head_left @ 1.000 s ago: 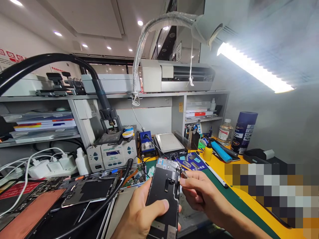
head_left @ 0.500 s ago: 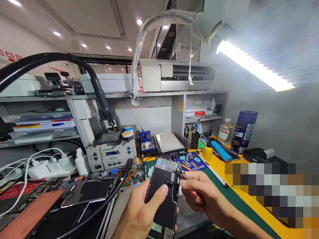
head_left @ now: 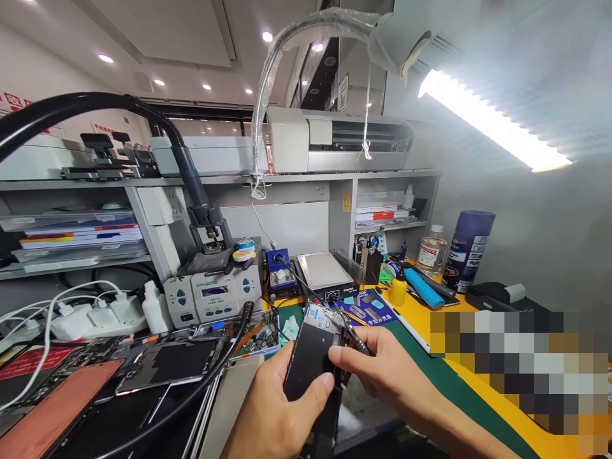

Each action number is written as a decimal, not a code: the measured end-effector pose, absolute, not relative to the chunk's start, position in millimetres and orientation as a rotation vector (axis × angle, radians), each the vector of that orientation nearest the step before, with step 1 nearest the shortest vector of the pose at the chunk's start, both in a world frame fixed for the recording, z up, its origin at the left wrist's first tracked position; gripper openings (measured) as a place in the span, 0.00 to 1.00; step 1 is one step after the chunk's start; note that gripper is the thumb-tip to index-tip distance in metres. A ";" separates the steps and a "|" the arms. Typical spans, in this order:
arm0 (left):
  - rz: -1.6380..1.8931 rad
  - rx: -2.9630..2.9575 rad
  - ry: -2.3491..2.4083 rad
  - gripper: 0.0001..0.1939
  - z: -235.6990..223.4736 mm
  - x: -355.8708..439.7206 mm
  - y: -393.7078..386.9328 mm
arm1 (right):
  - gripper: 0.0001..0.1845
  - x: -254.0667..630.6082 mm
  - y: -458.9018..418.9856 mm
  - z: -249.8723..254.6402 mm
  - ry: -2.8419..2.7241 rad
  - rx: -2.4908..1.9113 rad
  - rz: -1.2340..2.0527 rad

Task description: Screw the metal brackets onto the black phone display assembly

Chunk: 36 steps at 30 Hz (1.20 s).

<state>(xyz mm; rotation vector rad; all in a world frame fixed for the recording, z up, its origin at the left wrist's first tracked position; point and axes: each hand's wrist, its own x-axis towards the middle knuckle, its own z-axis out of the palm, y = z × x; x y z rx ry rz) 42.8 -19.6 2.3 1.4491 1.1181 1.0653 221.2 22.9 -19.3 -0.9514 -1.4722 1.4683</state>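
My left hand (head_left: pixel 277 408) is wrapped around an opened phone (head_left: pixel 313 357), holding it upright with the thumb pressed across its black inner face. My right hand (head_left: pixel 382 376) pinches thin metal tweezers (head_left: pixel 351 331). Their tips touch the phone's upper right edge, near a blue-labelled part at the top. Both hands hover over the green mat (head_left: pixel 430 376) at the front of the bench.
A black hose (head_left: pixel 191 178) arcs over a soldering station (head_left: pixel 215 293). Dismantled phones and boards (head_left: pixel 162 360) lie at the left. A heating plate (head_left: pixel 322 271), yellow bottle (head_left: pixel 398 290), blue can (head_left: pixel 468 248) and shelves stand behind. A lamp (head_left: pixel 492 127) glows overhead.
The phone has sunk slightly and my left thumb has slid up across its face. My right hand has moved closer, bringing the tweezers over the phone's upper edge.
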 end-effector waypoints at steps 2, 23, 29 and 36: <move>1.086 1.458 1.107 0.26 2.2 40.4 -20.3 | 0.25 222.6 22.1 -17.8 -1.474 -0.929 1.489; 1.100 1.425 1.037 0.24 2.2 39.8 -20.1 | 0.18 225.5 21.0 -13.9 -1.337 -0.807 1.669; 1.076 1.429 1.093 0.25 3.3 40.5 -19.9 | 0.18 225.6 21.5 -13.7 -1.326 -0.796 1.669; 1.077 1.392 1.119 0.26 2.0 41.1 -18.1 | 0.25 226.6 21.4 -14.2 -1.373 -0.796 1.632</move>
